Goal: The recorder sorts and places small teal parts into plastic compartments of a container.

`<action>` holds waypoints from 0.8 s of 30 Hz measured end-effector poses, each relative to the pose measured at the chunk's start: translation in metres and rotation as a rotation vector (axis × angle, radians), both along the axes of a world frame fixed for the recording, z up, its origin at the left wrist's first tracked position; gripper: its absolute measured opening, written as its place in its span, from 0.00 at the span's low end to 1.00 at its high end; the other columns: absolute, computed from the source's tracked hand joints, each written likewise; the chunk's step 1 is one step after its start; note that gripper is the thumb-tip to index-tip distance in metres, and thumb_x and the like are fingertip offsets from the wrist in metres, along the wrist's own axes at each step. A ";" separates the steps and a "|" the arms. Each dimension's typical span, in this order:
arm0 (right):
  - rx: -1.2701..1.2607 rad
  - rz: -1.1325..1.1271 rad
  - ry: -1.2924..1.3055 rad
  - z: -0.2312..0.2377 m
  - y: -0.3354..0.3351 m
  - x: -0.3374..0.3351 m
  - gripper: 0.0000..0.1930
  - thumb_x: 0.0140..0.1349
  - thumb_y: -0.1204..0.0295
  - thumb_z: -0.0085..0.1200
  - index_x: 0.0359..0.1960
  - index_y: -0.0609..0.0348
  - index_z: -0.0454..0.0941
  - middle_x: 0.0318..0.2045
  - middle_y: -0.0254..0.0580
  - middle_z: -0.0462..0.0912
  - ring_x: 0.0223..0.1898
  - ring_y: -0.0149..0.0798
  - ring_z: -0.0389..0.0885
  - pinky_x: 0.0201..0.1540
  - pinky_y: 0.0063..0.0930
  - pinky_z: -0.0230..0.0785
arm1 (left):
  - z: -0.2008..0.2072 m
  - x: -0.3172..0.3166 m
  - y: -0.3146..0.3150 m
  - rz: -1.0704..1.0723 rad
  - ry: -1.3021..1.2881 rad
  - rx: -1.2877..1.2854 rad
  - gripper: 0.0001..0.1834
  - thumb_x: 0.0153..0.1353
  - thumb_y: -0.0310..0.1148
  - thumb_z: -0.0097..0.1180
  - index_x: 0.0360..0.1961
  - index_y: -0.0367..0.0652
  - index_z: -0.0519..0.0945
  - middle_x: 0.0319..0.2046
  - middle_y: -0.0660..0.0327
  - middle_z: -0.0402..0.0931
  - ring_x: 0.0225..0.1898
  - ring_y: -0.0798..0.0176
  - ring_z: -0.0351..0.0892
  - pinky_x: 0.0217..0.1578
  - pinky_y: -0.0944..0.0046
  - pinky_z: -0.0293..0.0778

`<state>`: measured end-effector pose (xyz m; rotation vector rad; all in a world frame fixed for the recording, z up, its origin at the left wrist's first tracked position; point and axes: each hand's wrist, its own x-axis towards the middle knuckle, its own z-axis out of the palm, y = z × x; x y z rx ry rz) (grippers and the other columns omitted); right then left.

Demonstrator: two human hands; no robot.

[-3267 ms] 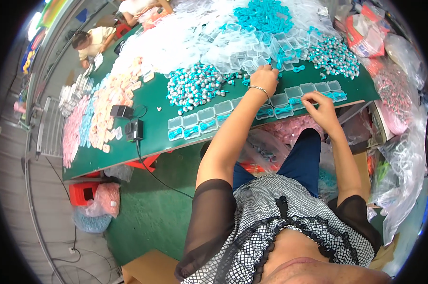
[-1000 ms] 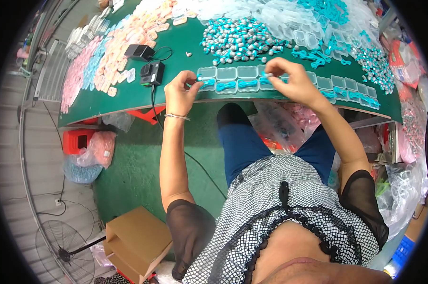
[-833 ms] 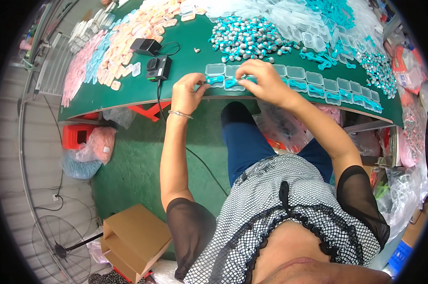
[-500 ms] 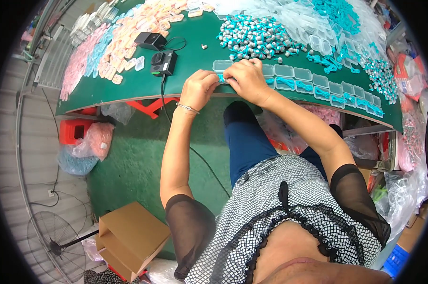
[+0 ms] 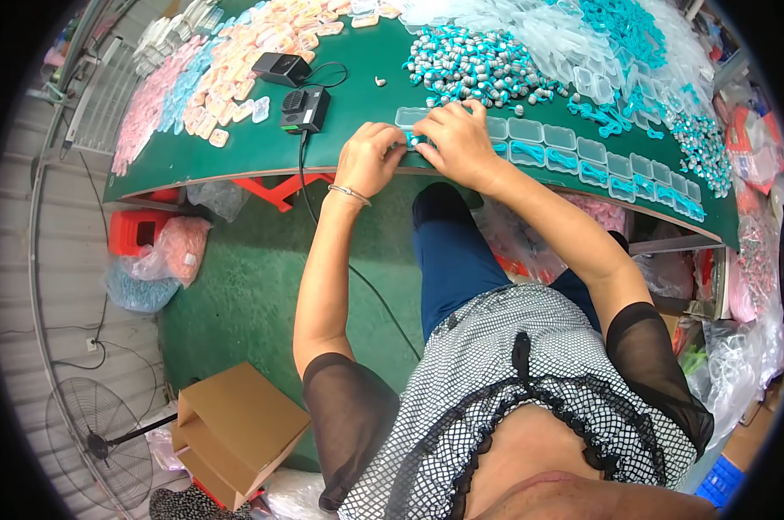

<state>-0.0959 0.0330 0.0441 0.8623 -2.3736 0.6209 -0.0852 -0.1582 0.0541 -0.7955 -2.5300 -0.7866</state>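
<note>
At the near edge of the green table, my left hand (image 5: 371,161) and my right hand (image 5: 458,144) meet, fingers bent and fingertips close together. Between them shows a small teal-and-white piece (image 5: 413,139), pinched by both hands; its exact kind is too small to tell. Just behind the fingers lies the lid of a clear plastic case (image 5: 412,116), partly covered by my right hand. To the right of that hand runs a row of open clear cases (image 5: 527,152) holding teal cord-like pieces. Beyond the hands sits a heap of small grey-and-teal capped pieces (image 5: 487,65).
On the green table (image 5: 357,100) stand two black box-shaped devices (image 5: 303,109) with a cable hanging over the edge. Peach cases (image 5: 236,95) are heaped left; clear cases and teal cords (image 5: 621,35) far right. A cardboard box (image 5: 240,425) and a fan (image 5: 97,442) stand below.
My fingertips have parted slightly, and more of the teal-and-white piece shows between them. The whole view has shifted a little; the row of cases looks the same.
</note>
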 end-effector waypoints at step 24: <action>0.190 0.038 0.088 0.006 -0.011 -0.005 0.04 0.48 0.71 0.58 0.27 0.49 0.79 0.27 0.32 0.76 0.40 0.38 0.74 0.50 0.51 0.53 | -0.007 -0.001 -0.004 0.007 0.038 0.027 0.06 0.47 0.24 0.62 0.29 0.42 0.80 0.31 0.60 0.80 0.35 0.54 0.77 0.36 0.57 0.74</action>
